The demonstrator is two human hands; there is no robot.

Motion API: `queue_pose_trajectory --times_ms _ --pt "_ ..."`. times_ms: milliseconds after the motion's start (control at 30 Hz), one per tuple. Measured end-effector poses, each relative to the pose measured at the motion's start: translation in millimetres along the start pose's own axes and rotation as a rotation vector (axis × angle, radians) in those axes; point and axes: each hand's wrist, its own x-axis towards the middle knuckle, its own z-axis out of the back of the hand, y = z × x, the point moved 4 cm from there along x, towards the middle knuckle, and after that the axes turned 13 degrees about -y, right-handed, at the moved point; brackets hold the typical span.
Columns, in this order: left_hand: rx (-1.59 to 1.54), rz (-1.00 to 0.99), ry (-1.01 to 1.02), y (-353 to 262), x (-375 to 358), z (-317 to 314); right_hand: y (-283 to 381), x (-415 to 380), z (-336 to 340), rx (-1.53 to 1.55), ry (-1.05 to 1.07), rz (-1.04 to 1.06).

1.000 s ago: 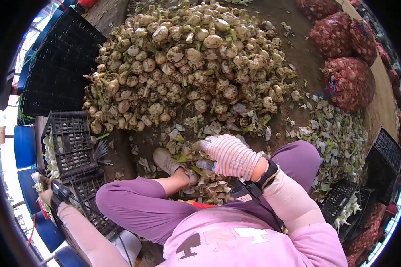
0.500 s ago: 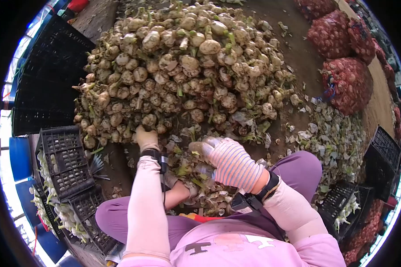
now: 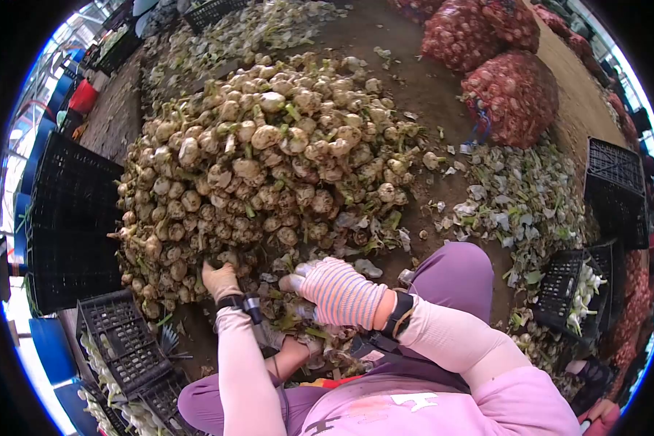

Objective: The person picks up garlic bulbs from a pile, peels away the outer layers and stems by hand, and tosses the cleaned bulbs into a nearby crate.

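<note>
A big heap of pale, dirty bulbs (image 3: 269, 167) with green stalks lies on the ground in front of me. My left hand (image 3: 220, 280), in a light glove, reaches into the near foot of the heap, and its fingers curl around a bulb (image 3: 229, 259) there. My right hand (image 3: 334, 291), in a striped glove, hovers above trimmed leaves (image 3: 298, 323) over my lap. It is closed on a small grey object under the palm that I cannot make out. My knees in purple trousers (image 3: 458, 280) frame the leaves.
Black crates (image 3: 120, 341) with cleaned white bulbs stand at my left, and more crates (image 3: 570, 287) at my right. A large black crate (image 3: 65, 218) borders the heap. Red net sacks (image 3: 512, 94) lie at the far right. Leaf scraps (image 3: 516, 203) cover the ground.
My left hand swung from the crates at my left over to the foot of the heap and stays there. My view shifted, and the right hand moved slightly left.
</note>
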Motion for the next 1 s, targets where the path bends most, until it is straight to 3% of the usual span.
queue_pose_trajectory --times_ms 33,67,100,167,233,300,367,500,567,633,667,700,867,1000 --pt "0.070 -0.054 0.073 -29 -6 17 -2 2 5 -0.015 -0.071 -0.003" --pt "0.129 -0.305 0.031 -46 -14 26 -4 4 9 -0.026 -0.143 -0.003" --pt "0.140 -0.230 0.253 -76 -28 37 -4 6 11 -0.022 -0.151 -0.006" --pt "-0.095 -0.326 0.440 -104 -56 51 -5 10 13 -0.176 -0.159 -0.030" --pt "-0.144 -0.258 0.642 -151 -97 75 0 13 16 -0.219 -0.161 -0.034" --pt "-0.262 -0.127 0.752 -179 -129 96 3 14 12 -0.187 0.126 -0.031" --pt "-0.343 -0.150 0.698 -184 -144 107 7 11 10 -0.146 0.095 -0.001" --pt "-0.805 0.047 0.504 -186 -171 127 5 1 19 0.366 -0.211 -0.122" --pt "-0.534 -0.605 0.265 -176 -178 124 6 -1 9 1.293 -0.245 -0.395" --pt "-0.480 -0.667 0.213 -167 -190 118 9 0 17 1.427 -0.116 -0.502" --pt "-0.422 -0.754 0.125 -170 -192 119 7 0 14 1.402 -0.152 -0.475" --pt "-0.326 -0.806 0.183 -171 -190 121 8 0 14 1.396 -0.145 -0.482" --pt "-0.205 -0.963 0.092 -176 -191 129 13 -2 18 1.382 -0.040 -0.450" --pt "-0.250 -0.965 0.105 -180 -187 141 17 -8 16 1.415 0.027 -0.399"
